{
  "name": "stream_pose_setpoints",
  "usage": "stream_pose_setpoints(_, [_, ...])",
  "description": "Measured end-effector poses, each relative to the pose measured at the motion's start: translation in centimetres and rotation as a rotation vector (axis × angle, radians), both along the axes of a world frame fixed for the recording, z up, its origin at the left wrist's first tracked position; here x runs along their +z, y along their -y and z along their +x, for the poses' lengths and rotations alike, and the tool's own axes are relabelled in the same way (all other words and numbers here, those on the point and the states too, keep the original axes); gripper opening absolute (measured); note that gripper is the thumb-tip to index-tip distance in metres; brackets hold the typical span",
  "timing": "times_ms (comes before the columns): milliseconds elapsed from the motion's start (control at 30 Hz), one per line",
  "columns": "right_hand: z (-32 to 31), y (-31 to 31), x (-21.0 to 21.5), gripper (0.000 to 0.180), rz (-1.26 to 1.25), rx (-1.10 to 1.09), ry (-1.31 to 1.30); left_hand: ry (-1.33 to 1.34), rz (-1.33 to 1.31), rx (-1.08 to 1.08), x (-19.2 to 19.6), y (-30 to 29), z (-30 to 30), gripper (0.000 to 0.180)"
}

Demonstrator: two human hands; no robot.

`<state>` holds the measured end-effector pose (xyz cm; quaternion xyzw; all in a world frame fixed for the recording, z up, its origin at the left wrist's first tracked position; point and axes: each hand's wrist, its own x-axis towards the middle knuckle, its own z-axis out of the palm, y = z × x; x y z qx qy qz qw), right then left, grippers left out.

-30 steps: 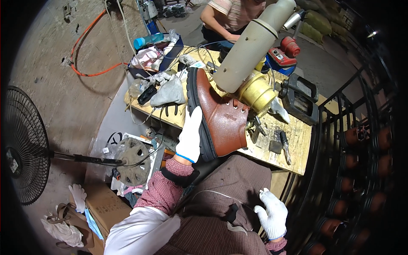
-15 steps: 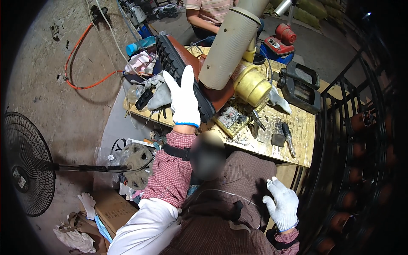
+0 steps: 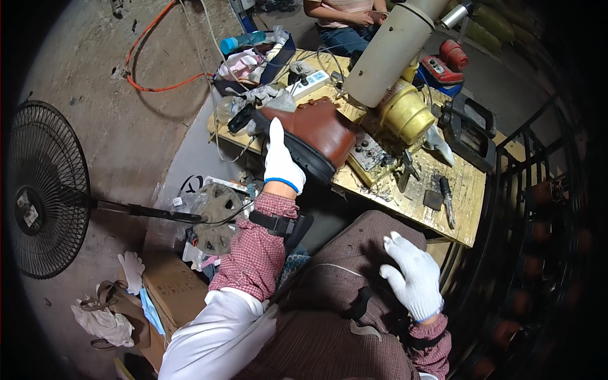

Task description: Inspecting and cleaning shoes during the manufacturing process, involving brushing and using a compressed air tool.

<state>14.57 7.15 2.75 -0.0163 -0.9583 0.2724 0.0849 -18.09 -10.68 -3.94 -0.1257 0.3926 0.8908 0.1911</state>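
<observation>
My left hand point(image 3: 283, 163), in a white knit glove, grips a boot point(image 3: 322, 131) by its side at the table's near left edge. The boot has a brown leather upper and a thick black sole, which faces me. The glove hides part of the sole, and the fingers beyond it are partly hidden. Over my lap, my right hand point(image 3: 415, 275) is held with gloved fingers apart and nothing in it. Just beyond the boot stand a wide beige pipe point(image 3: 389, 56) and a yellow cylinder point(image 3: 409, 114).
On the wooden table point(image 3: 465, 221) lie a black-handled tool point(image 3: 447, 199), a knobbed metal box point(image 3: 369, 154) and a white power strip point(image 3: 308, 84). A black fan point(image 3: 49, 183) stands left, a dark rack point(image 3: 538, 152) right. Another person point(image 3: 345, 18) sits beyond the table.
The boot has turned and come lower, so its brown upper shows where the treaded sole did. My left fingers, earlier spread, are now mostly behind it. The right hand stays over my lap.
</observation>
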Motion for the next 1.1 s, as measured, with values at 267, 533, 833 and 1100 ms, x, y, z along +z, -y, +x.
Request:
stream_pose_setpoints(267, [-10.7,3.2,-1.5,0.094,-0.152,-0.115,0.02,0.011,0.109,0.141,-0.1,-0.1,7.3,0.073])
stream_pose_setpoints(533, [-17.5,-0.5,-2.4,0.028,-0.261,-0.006,-0.049,-0.22,-0.111,0.396,3.5,-4.1,4.8,0.089])
stream_pose_setpoints(833, [-20.8,-2.4,-0.8,0.019,-1.345,-0.087,0.015,0.022,-0.223,0.482,3.4,-6.6,0.7,0.104])
stream_pose_setpoints(1100, [-18.4,-2.3,0.0,0.02,-1.488,0.041,0.079,0.002,0.105,0.383,3.4,-5.3,-1.8,0.088])
